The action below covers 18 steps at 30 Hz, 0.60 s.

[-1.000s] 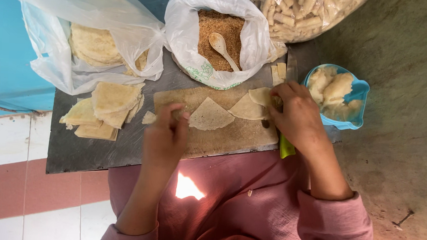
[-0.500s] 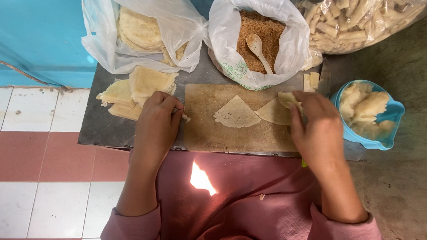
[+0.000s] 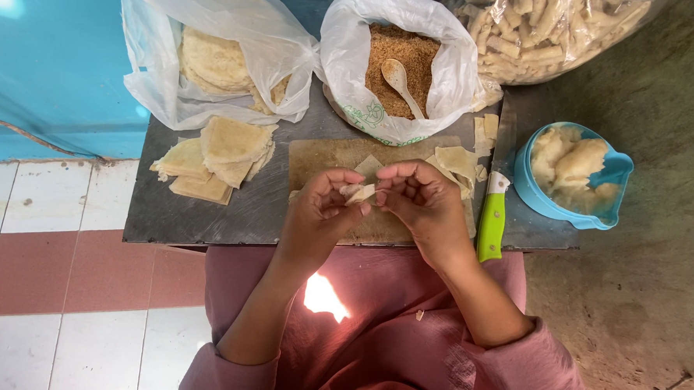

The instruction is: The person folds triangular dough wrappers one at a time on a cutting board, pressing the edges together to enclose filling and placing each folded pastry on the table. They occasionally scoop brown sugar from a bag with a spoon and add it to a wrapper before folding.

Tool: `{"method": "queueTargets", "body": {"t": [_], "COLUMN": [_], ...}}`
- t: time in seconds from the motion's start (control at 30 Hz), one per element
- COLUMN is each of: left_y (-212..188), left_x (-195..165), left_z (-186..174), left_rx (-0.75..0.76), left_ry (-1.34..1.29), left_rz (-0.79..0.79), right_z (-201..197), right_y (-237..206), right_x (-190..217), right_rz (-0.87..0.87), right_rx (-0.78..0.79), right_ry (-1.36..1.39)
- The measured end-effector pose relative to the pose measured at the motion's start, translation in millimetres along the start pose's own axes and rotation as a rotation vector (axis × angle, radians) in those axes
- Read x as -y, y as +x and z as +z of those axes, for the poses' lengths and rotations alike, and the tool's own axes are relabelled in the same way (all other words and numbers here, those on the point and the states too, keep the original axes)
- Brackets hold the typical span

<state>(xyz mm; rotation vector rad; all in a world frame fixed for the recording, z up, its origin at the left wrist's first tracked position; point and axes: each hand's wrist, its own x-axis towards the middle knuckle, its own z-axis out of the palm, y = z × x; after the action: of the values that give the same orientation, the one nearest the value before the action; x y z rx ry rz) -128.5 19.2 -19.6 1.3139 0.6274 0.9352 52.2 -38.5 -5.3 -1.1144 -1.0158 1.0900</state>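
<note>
Over the wooden board, both hands pinch one small pastry piece: the left hand and right hand have fingertips closed on it, its long axis running between them. Beyond the board sit three bags; right of it, one knife and one blue bowl.

Three plastic bags stand along the bench's far edge: a white bag of flat rounds at left, a white green-printed bag of brown crumbs in the middle, and a clear bag of pale sticks at right.
</note>
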Motion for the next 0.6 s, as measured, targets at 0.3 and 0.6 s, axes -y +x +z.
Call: {"method": "queueTargets", "body": {"t": [0.3,0.6], "left_y": [-4.0,-2.1], "left_x": [7.7,11.4], "left_z": [7.1,1.4], "left_rx": [0.131,0.01], "left_ry": [-0.032,-0.07], "left_rz": [-0.055,-0.072], "right_z": [-12.7,-18.7], "right_y": [-4.3,-10.3], "right_x": [-17.6,-8.8], "right_rz": [0.083,0.081], "right_rx": [-0.057,0.041], "right_ry": [0.131,0.166]}}
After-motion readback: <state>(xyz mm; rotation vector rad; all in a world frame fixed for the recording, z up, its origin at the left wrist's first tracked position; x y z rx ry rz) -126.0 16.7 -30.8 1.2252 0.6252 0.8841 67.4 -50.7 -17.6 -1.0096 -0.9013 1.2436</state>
